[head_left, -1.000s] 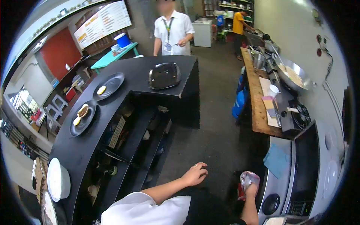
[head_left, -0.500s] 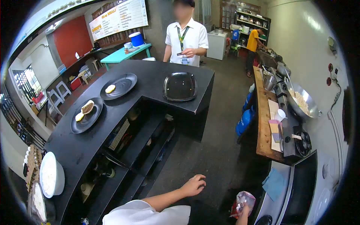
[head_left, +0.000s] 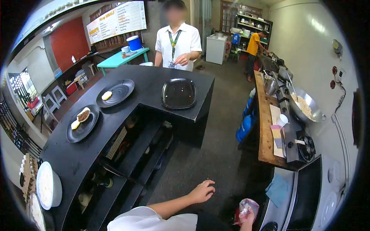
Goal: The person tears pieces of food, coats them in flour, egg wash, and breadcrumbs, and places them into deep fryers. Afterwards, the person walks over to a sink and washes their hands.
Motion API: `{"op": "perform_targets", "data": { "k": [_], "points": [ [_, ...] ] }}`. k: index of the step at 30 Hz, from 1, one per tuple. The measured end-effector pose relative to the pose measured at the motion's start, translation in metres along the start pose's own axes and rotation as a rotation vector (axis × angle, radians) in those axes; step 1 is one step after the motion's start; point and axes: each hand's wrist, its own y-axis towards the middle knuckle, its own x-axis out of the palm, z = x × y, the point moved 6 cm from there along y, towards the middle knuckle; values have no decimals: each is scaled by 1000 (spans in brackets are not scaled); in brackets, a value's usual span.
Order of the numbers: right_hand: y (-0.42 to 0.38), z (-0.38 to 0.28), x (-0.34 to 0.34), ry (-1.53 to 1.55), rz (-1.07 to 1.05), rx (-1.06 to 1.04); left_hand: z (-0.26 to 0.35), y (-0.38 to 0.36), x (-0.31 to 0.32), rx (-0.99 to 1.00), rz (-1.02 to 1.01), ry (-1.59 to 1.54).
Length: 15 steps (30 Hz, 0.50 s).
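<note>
Over the dark floor at the bottom centre, my left hand hangs with its fingers loosely curled and apart, holding nothing. Lower right, my right hand grips a clear and red plastic bag beside the metal counter. On the black counter lie two round black plates: one bears a pale yellow piece, the other a similar piece and a small cup of brown food. A square black plate with a few crumbs stands near the counter's right corner.
A person in a white shirt stands behind the counter. Another in yellow works at the far right. A wok of rice sits on the stove by a wooden counter. White bowls and egg trays are lower left.
The camera view has shifted slightly. My right hand with the bag shows more fully. The person in the white shirt has moved their hand lower, near the chest.
</note>
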Motion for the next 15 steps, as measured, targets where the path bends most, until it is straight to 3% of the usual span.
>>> {"op": "perform_targets", "data": {
  "k": [15],
  "points": [
    [17,-10,0,-34,-30,23,0,1,-1,-21,47,15]
  ]
}}
